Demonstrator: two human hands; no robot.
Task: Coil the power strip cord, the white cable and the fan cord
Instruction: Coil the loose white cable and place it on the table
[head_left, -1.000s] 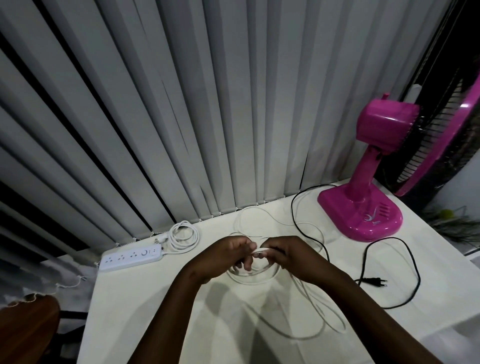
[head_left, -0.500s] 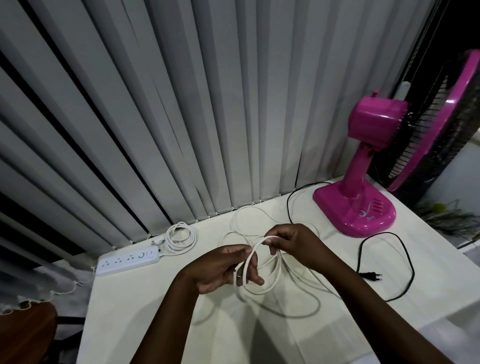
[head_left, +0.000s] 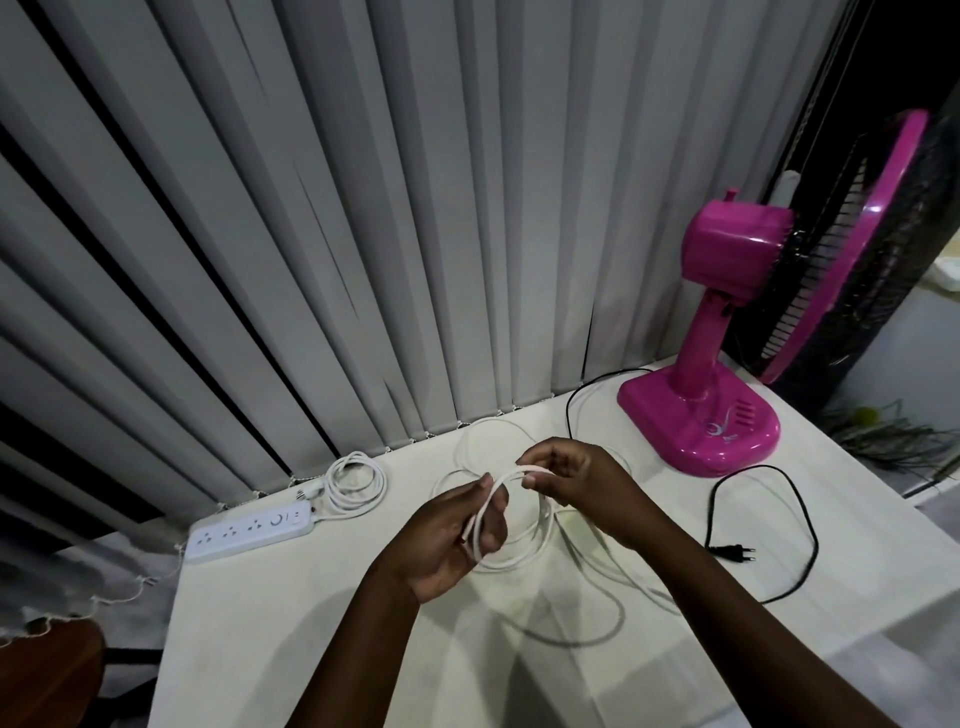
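While pinching the thin white rubber cable (head_left: 540, 525) left of the pink plastic fan (head_left: 701, 405), above the bench (head_left: 311, 623): left fingers (head_left: 488, 525) clamp gathered loops, right fingers (head_left: 545, 467) pinch another. Risks: slackened grip springing loops; trailing slack snagging black fan cord (head_left: 800, 499).

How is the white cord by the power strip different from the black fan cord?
The power strip cord is white, while the fan cord is black. The power strip cord is wound into a neat small coil; the fan cord sprawls in one big loose loop. The power strip cord lies on the left next to the power strip; the fan cord lies on the right near the pink fan. Both rest on the table, untouched.
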